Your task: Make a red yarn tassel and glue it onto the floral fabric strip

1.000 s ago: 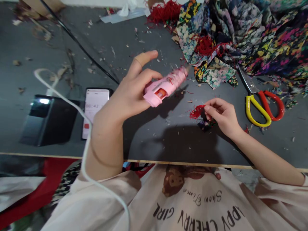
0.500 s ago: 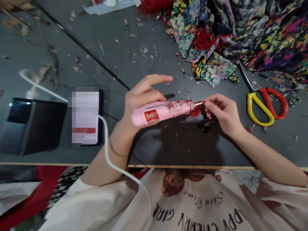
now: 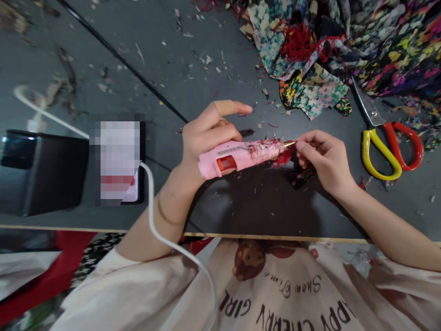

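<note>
The right hand point(image 3: 325, 158) has its fingers point(image 3: 303, 146) pressed together in a pinch on a small tuft of red thread point(image 3: 283, 159), held just above a dark scrap of floral cloth point(image 3: 303, 175) that lies on the counter beneath them. Touching that tuft from the other side is the brass nozzle of a pink hot glue gun point(image 3: 241, 155), gripped by the left hand point(image 3: 206, 135): three fingers curl round the body, while the forefinger point(image 3: 229, 108) sticks out straight, clear of the tool (it seems to wear a tan wrap). The gun's barrel is flecked with stuck red fibres.

By my reading the gluing is in mid-stroke: nozzle and thread meet, but whether glue has come out is too small to tell, and the tuft is not yet pressed down onto the scrap. That fixing looks like what is left.

Out past the right fingers lie scissors point(image 3: 386, 147) with one yellow and one red handle, and beyond them a heap of floral fabric point(image 3: 361, 46) tangled with more red thread point(image 3: 299, 43). On the left fingers' far side a white cord point(image 3: 151, 216) trails past a phone point(image 3: 119, 161) and a black box point(image 3: 44, 172). The grey counter point(image 3: 155, 59) is littered with snippets; a black cable point(image 3: 120, 59) crosses it.
</note>
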A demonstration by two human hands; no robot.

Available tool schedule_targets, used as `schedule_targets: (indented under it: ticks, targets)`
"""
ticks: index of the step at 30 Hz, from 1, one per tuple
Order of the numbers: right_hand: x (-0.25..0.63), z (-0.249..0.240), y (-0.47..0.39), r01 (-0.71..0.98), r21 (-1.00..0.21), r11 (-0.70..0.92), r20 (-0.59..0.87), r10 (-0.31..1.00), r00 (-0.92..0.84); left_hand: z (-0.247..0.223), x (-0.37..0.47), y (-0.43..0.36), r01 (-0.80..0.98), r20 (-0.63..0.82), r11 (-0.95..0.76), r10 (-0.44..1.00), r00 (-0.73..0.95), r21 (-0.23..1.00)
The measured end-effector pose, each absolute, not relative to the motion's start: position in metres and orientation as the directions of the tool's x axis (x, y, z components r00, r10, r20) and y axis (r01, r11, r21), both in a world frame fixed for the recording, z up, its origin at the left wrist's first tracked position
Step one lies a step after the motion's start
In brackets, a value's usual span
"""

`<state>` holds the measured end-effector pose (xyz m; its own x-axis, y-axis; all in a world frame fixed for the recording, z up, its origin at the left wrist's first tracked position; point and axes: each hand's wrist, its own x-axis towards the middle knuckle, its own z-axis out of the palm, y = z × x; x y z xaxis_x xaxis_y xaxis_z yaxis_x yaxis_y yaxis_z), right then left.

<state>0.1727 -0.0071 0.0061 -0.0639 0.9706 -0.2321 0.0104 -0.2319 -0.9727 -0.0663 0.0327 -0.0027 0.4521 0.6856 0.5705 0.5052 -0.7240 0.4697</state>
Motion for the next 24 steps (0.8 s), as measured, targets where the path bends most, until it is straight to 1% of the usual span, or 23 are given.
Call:
schedule_targets:
  ticks: [2, 6, 11, 16, 20, 24]
  targets:
    - [0.1723, 0.0067, -0.0069, 0.012, -0.973, -0.233, -0.233, 0.970, -0.064, -0.0030, -0.0661, 0.0326, 0.523, 0.549, -0.699, 0.711, 0.440, 0.487]
    - [0.1716, 0.0080, -0.0064, 0.004, -0.971, -0.238, -0.238, 0.969, -0.060, -0.0028, -0.0661, 0.0330, 0.476, 0.558, -0.725, 0.688, 0.464, 0.498]
    - [0.1714, 0.0088, -0.0065, -0.002, -0.971, -0.240, -0.240, 0.969, -0.057, -0.0025, -0.0672, 0.0338, 0.446, 0.589, -0.764, 0.645, 0.488, 0.466]
    - [0.1715, 0.0089, -0.0065, -0.001, -0.969, -0.246, -0.245, 0.968, -0.060, -0.0036, -0.0685, 0.0349, 0.497, 0.558, -0.732, 0.679, 0.477, 0.466]
    - [0.1715, 0.0084, -0.0061, -0.018, -0.971, -0.240, -0.238, 0.969, -0.061, -0.0027, -0.0669, 0.0343, 0.449, 0.591, -0.763, 0.646, 0.484, 0.466]
    - [0.1715, 0.0071, -0.0061, -0.038, -0.971, -0.236, -0.234, 0.971, -0.055, 0.0012, -0.0639, 0.0309, 0.485, 0.601, -0.763, 0.641, 0.477, 0.428]
